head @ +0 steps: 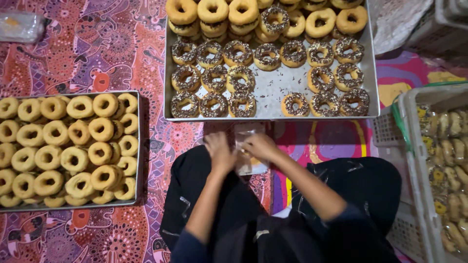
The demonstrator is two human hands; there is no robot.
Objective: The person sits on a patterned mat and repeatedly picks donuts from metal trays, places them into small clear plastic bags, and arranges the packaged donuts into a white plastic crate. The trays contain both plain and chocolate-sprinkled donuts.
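Sitting cross-legged on a patterned mat [122,44], the person works a small clear plastic bag [249,163] between both hands, just below the near edge of a metal tray [273,92].

Left hand [219,152]: fingers curled on the bag's left edge, grip closed on the plastic. Right hand [261,145]: pinching the top of the bag, grip likewise closed on it. The bag sits low over the lap, between the knees, touching both hands.

Bag: thin, see-through, glossy, crinkled at the mouth; something pale and yellowish shows inside, probably a doughnut, though the hands cover too much to be sure.

Judgement on handling: thin film like this wants a light pinch at the mouth with both hands pulling gently apart, so the opening stays wide and the plastic does not tear; sticky topping would smear on the inside if the bag is squeezed flat.

Around:
- sprinkle-topped doughnuts [243,80] in rows on the tray ahead, plain glazed ones stacked at its far end; loose sprinkles on bare metal.
- A second tray [139,146] to the person's left, packed with plain ring doughnuts [73,141].
- A white plastic crate [414,160] to the right, holding wrapped pieces in rows.
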